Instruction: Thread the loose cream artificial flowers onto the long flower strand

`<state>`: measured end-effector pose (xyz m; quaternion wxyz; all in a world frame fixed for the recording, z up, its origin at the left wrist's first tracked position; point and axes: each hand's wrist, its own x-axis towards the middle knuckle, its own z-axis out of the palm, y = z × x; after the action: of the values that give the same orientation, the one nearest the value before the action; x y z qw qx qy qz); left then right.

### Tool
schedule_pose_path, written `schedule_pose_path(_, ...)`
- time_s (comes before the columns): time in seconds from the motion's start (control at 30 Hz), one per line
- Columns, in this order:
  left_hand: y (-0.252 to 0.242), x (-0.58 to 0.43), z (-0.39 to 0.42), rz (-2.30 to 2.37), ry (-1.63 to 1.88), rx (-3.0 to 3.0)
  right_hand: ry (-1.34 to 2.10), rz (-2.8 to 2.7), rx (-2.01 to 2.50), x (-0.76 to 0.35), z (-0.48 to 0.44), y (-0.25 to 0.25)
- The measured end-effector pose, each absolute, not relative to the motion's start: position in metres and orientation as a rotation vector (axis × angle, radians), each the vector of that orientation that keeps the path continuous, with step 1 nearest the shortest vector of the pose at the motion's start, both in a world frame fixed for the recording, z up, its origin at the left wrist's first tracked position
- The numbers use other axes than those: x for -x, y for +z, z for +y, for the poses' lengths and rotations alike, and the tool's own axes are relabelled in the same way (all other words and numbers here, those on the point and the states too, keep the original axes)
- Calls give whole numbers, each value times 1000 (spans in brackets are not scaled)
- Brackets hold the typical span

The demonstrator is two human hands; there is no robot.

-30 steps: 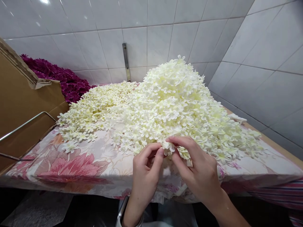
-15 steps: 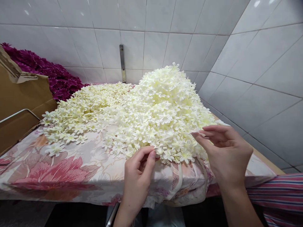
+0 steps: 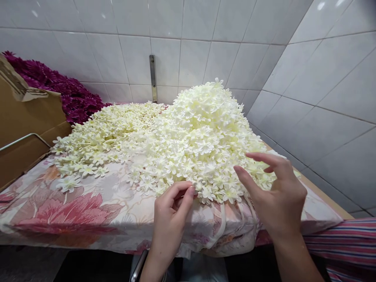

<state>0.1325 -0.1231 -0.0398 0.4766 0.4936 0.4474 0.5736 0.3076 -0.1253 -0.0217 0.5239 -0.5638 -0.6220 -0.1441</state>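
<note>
At the front edge of a large heap of white artificial flowers [image 3: 205, 133], my left hand [image 3: 173, 211] is closed in a pinch. A single white artificial flower [image 3: 199, 187] shows at its thumb and fingertip; its stem end is hidden by the fingers. My right hand [image 3: 277, 196] hovers over the heap's right side, thumb and forefinger spread apart, with nothing visible between them. Pale ribbon-like strips [image 3: 221, 227] hang over the table's front edge between my two hands.
Looser cream flowers [image 3: 114, 133] spread over the floral tablecloth [image 3: 70, 215] to the left. Beyond them are purple artificial flowers [image 3: 58, 88] and a cardboard box [image 3: 26, 125]. Tiled walls stand behind and right. Striped fabric [image 3: 346, 243] lies at lower right.
My right thumb and forefinger, close together before, have moved apart, and that hand has shifted slightly left. My left hand keeps its pinch in nearly the same place.
</note>
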Motion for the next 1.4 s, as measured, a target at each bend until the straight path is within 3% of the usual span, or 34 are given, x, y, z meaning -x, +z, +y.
schedule_pose_path(0.17,-41,-129,-121,1002,1315,-1183,28,-1782,950,-278,-139,-28)
schedule_pose_path(0.5,-39,-123,-121,988,1243,-1201,316,-1592,1035,-270,-138,-40)
schedule_pose_path(1.03,-43,-130,-123,1002,1308,-1221,525,-1480,1116,-262,-142,-45)
schedule_pose_path(1.4,-45,-129,-122,1022,1298,-1243,270,-1324,1243,-274,-126,-32)
